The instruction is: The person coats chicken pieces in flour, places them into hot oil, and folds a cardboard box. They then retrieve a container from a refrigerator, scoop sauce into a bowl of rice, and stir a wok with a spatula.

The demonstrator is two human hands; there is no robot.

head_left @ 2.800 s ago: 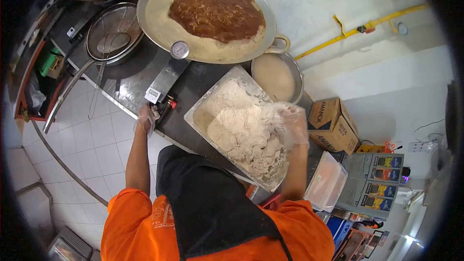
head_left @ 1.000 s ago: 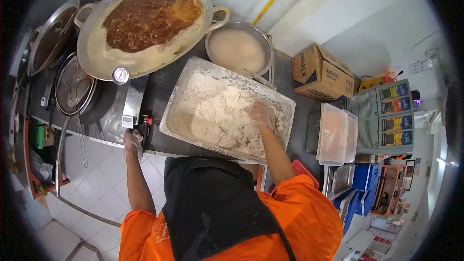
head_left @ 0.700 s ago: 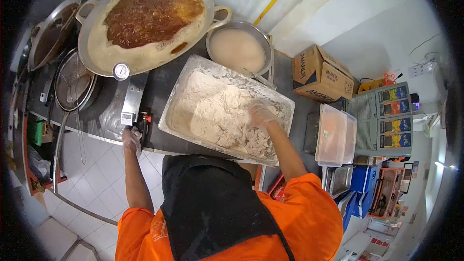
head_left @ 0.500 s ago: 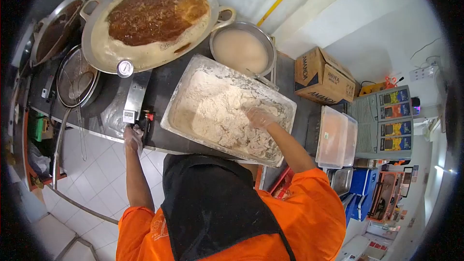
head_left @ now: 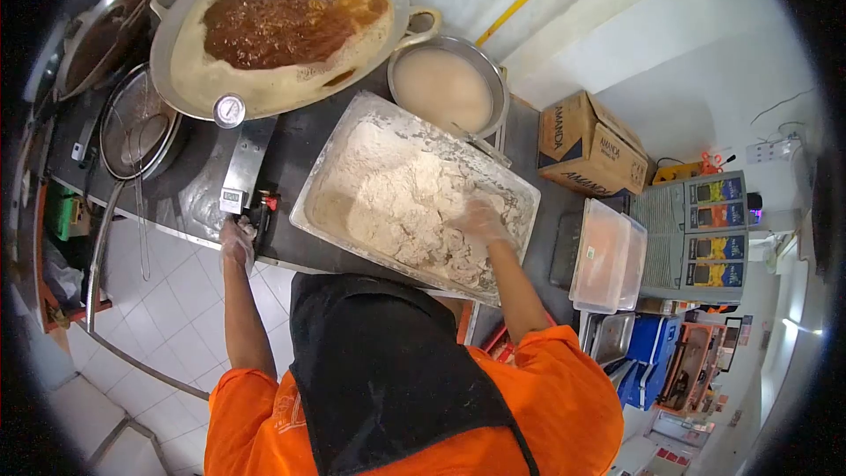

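Note:
My right hand [head_left: 480, 219], in a clear glove, rests in the floury mix at the right part of a large pale tub [head_left: 304, 203]. Its fingertips are blurred and partly sunk in the flour [head_left: 401, 198], which is loose on the left and lumpy with coated pieces near the hand. My left hand [head_left: 238, 240], also gloved, is closed at the counter's front edge, just below a small digital timer [head_left: 231, 200]. Whatever its fingers grip there is hidden; a black and red fitting [head_left: 267, 203] sits beside it.
A wide pan of bubbling brown oil [head_left: 295, 18] with a dial thermometer [head_left: 229, 110] stands behind. Cloudy liquid fills a metal bowl [head_left: 441, 88] behind the tub. A strainer [head_left: 137, 128] lies left; a cardboard box [head_left: 590, 145] and plastic containers [head_left: 608, 256] stand right.
My right hand has shifted slightly rightward within the flour. My left hand stays at the counter edge below the timer. The oil bubbles more strongly, and the view has moved slightly.

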